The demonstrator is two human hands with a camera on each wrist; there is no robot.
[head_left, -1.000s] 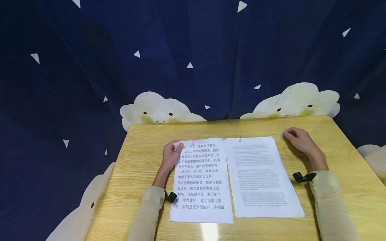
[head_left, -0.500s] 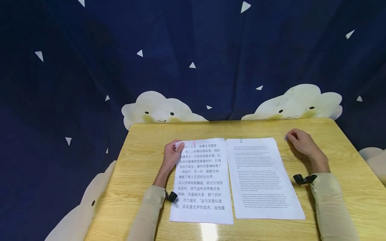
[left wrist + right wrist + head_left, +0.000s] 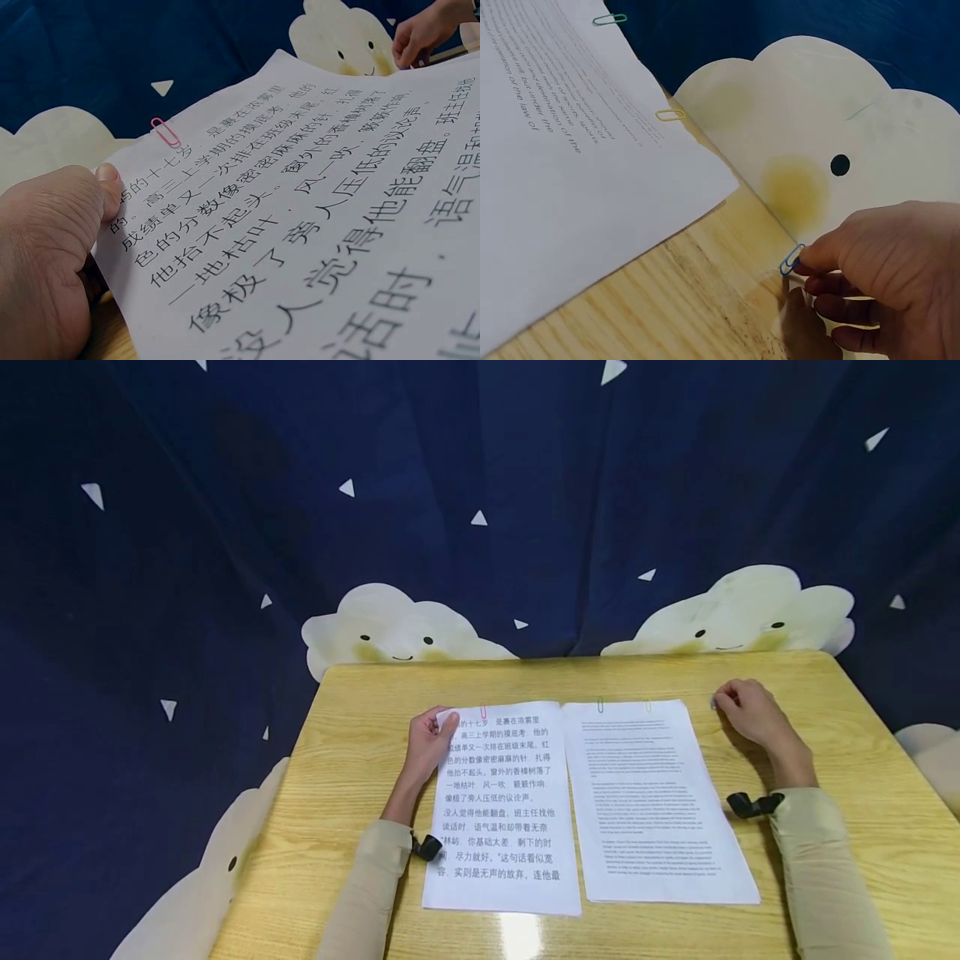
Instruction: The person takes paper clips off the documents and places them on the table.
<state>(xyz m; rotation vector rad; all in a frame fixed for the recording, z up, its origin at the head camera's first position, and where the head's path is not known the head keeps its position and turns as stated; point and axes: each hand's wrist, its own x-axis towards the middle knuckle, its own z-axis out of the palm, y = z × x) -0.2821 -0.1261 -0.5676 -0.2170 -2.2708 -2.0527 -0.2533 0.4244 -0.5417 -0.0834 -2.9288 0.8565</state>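
Note:
My left hand [image 3: 431, 743] grips the upper left corner of a stack of paper [image 3: 498, 810] printed with large Chinese text, thumb on top. A pink paper clip [image 3: 166, 132] sits on that stack's top edge. To the right of the papers, my right hand [image 3: 753, 714] pinches a blue paper clip [image 3: 791, 259] between thumb and forefinger, close over the wood. Beside it lies a second stack of paper [image 3: 660, 810] with small English print. Its top edge bears a green paper clip [image 3: 610, 19] and a yellow paper clip [image 3: 670, 115].
Both stacks lie side by side on a light wooden table [image 3: 345, 710]. Behind the table hangs a dark blue curtain [image 3: 420, 510] with white triangles and smiling clouds. A small black camera [image 3: 427, 848] is strapped at the left wrist, another black camera [image 3: 753, 804] at the right.
The head view has shifted slightly. Both hands keep nearly the same places, the left at the paper corner and the right with the blue paper clip.

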